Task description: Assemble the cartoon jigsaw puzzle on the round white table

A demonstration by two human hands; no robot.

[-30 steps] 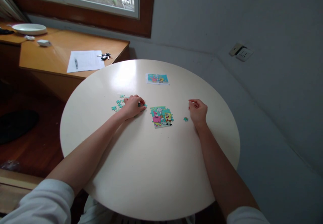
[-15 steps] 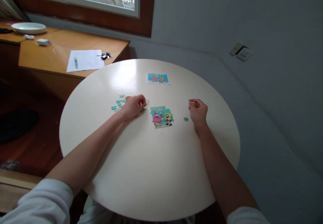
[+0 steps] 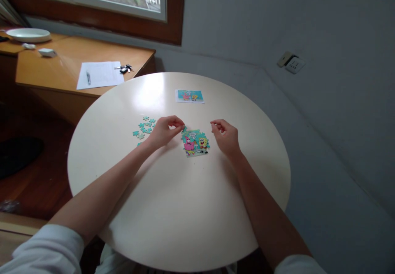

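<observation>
On the round table a partly joined jigsaw puzzle shows a pink and a yellow cartoon figure with a pale one between them. At its upper left corner, my left hand pinches a small teal puzzle piece between thumb and fingertips. My right hand hovers just right of the puzzle, its fingers curled and the thumb close to the index finger; no piece shows in it. Loose teal puzzle pieces lie left of my left hand, some partly hidden by that hand and forearm.
A picture card with the same figures lies towards the far side of the white table. Beyond it at left, a wooden desk carries paper, a pen, keys and a white plate. A wall stands at right.
My left hand has moved right, bringing a piece to the puzzle's upper left corner. My right hand has come left towards the puzzle; the loose piece beside it is out of sight now.
</observation>
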